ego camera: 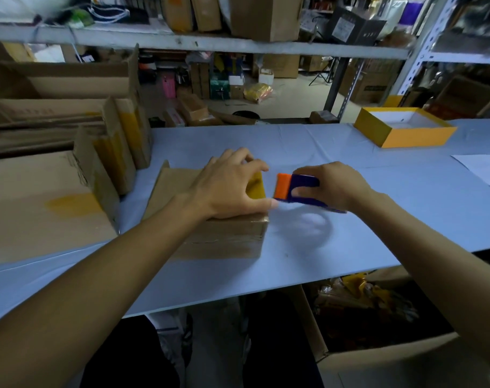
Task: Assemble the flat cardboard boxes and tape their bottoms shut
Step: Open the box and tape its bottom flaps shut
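Observation:
A small brown cardboard box [224, 239] stands on the light blue table [350, 236] in front of me, with a strip of yellow-brown tape [255, 187] across its top at the right end. My left hand [227, 186] rests on the box top, thumb at the right edge, fingers curved over the tape. Just right of the box, my right hand [336, 186] grips a blue tape dispenser [305, 191] with an orange front [282, 186], held close to the box's right edge. A blurred patch below the dispenser hides part of the table.
Several taped boxes [115, 152] and flat cardboard [42, 208] fill the table's left side. An open yellow box [406, 130] sits at the far right, with a paper sheet [481, 169] nearer. An open carton [378, 345] stands on the floor under the table's right. Shelving stands behind.

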Tool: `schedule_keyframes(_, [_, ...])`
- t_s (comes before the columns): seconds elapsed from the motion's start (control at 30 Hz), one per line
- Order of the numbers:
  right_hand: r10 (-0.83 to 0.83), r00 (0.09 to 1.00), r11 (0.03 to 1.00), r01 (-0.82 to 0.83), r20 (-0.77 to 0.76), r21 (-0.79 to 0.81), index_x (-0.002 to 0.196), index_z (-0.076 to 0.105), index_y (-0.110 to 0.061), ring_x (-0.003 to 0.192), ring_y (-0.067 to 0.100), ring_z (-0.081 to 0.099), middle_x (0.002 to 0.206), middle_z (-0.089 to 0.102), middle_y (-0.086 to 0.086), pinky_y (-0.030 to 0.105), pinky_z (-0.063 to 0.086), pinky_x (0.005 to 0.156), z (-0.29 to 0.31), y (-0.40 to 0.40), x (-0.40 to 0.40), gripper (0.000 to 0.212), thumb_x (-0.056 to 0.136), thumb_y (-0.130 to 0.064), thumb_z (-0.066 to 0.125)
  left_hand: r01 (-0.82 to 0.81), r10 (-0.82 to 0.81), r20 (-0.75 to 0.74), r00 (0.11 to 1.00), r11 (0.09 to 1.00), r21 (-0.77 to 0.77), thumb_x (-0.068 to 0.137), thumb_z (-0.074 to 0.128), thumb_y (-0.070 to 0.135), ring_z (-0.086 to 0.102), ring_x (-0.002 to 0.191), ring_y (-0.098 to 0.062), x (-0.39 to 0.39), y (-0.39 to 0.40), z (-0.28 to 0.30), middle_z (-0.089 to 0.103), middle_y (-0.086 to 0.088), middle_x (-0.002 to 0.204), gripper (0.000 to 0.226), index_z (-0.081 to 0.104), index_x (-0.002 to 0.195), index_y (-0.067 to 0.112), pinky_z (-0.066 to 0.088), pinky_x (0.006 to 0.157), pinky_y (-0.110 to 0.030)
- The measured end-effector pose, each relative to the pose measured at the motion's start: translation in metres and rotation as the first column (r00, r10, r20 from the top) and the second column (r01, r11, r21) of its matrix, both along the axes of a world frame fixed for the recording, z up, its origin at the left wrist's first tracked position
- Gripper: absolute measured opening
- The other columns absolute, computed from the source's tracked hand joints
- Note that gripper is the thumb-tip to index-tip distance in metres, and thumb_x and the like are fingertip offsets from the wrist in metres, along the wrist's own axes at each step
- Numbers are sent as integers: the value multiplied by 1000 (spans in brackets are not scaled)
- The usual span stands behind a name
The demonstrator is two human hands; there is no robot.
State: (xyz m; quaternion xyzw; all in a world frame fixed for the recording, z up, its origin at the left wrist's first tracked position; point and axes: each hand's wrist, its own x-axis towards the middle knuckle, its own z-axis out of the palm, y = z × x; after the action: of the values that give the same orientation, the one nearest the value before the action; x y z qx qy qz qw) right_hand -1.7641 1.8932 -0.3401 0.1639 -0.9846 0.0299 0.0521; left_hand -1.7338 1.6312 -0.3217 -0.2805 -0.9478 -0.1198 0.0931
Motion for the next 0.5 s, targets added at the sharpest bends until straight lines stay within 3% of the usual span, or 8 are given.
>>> schedule_keyframes(0.1, [-66,993,993,55,-100,-104,136,53,-27,87,28,58,103,64,10,32,39,67,-19,3,6,41,97,-41,54,-217,213,-231,949,976,9,75,43,80,50,108,-24,20,2,-2,56,-4,117,76,58,125,24,39,87,-39])
schedule_keyframes(0.17, [-93,992,982,78,-82,-175,138,50,-25,89,33,57,103,59,13,35,41,71,-34,-6,14,41,98,-33,53,-421,416,-122,901,907,-12,67,30,88,48,112,-30,39,10,-10,54,-10,121,91,55,126,23,38,86,-42])
schedule_keyframes(0.23, [-82,993,979,64,-89,-191,138,51,-22,93,37,56,106,57,16,38,43,76,-46,-17,20,41,97,-26,55,-508,508,-23,861,856,-96,63,27,93,44,117,-33,55,18,-20,51,-13,129,100,50,130,23,35,90,-45])
schedule_keyframes(0.37, [-111,980,966,67,-165,-251,132,58,-17,106,36,51,116,52,17,43,46,84,-47,-28,27,38,94,-21,59,-476,464,-118,878,873,-109,68,34,86,48,114,-29,62,14,-23,58,-8,125,87,54,123,22,33,95,-45])
schedule_keyframes(0.5, [-27,947,906,-112,-319,-407,128,63,-15,118,32,49,127,55,12,42,46,90,-31,-40,30,31,99,-15,51,-305,309,41,950,949,-85,63,39,75,40,130,-26,58,-10,-13,49,0,144,90,46,140,29,23,110,-47])
